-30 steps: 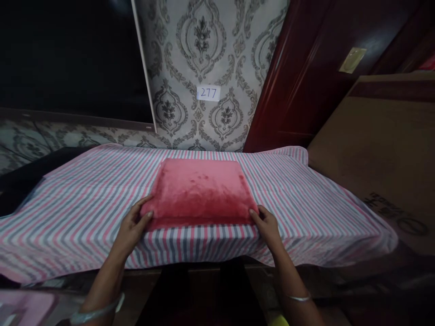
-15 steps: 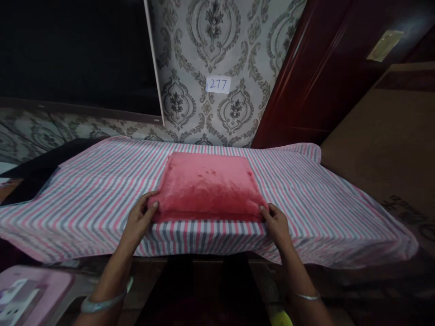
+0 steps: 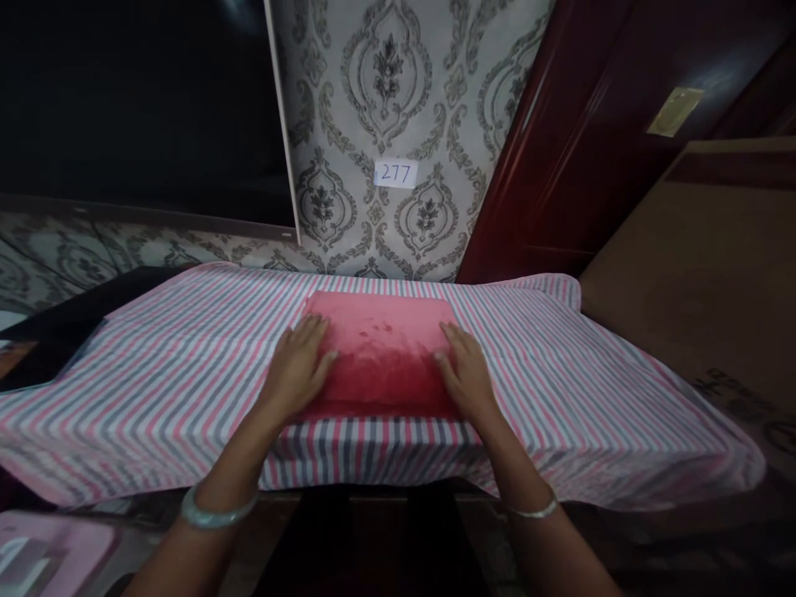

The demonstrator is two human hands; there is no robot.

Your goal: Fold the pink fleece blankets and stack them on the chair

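Observation:
A folded pink plush cloth lies in the middle of a table covered with a pink, grey and white striped sheet. My left hand lies flat on the cloth's left side, fingers stretched forward. My right hand lies flat on its right side in the same way. Both hands hold nothing. A bangle shows on each wrist.
A patterned grey wall with a small label reading 277 stands behind the table. A dark screen fills the upper left. A dark red door and a brown cardboard box are at the right. A black flat object lies at the left edge.
Both hands have left the cloth's near corners and moved forward onto its top, now lying flat on its left and right sides.

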